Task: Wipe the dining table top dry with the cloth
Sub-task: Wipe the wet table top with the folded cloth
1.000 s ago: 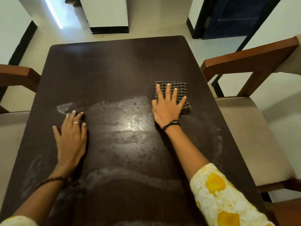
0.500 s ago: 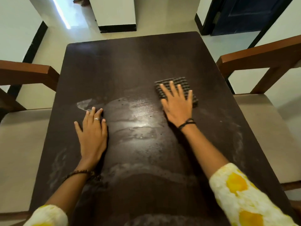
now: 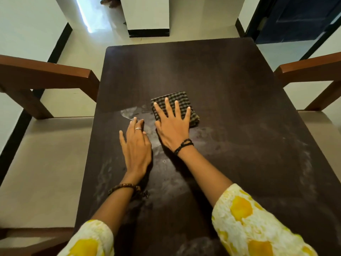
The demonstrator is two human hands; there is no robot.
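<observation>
Swept leftward since a second ago, the right hand (image 3: 172,129), fingers (image 3: 167,106) spread flat, presses the cloth (image 3: 181,100) mid-bench (image 3: 230,80) beside the flat, empty left hand (image 3: 136,145), which may shield that wet patch (image 3: 129,112).

home dining rm, prob. | dark wood table (image 3: 212,74) | cushioned chairs (image 3: 46,163) w/ tiled floor (image 3: 193,21)

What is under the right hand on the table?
The right hand lies flat, fingers spread, on a folded checked cloth resting on the dark table top. The table surface beneath the cloth is covered.
</observation>
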